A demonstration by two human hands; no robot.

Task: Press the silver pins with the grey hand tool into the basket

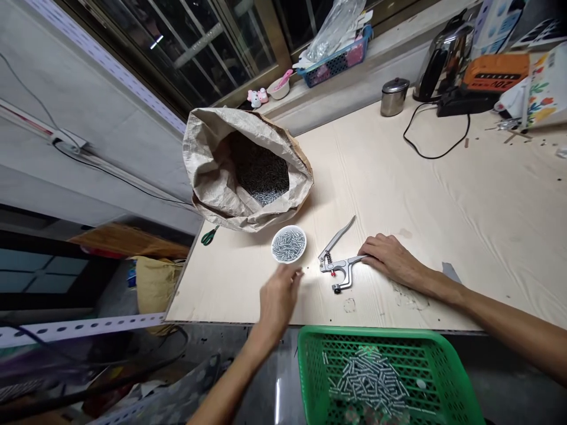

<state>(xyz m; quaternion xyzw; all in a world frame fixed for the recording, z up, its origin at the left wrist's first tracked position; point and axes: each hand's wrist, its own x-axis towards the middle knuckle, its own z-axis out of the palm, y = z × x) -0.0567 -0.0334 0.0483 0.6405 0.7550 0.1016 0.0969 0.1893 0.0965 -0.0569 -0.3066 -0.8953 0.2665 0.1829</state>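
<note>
My right hand rests on the tabletop with its fingers closed around the end of one handle of silver-grey snap-fastener pliers. The pliers lie on the wood with their handles spread and their jaw toward me. My left hand is at the near side of a small white bowl. Its fingers are bent and drawn together, slightly blurred; whatever is between them I cannot make out. The bowl holds many short silvery metal pieces, rod-shaped and ridged.
A large open woven sack of dark metal pieces stands beyond the bowl. Green-handled scissors lie beside it. A green basket with similar pieces sits below the table edge. A lidded metal pot, kettle and black cable are at the back.
</note>
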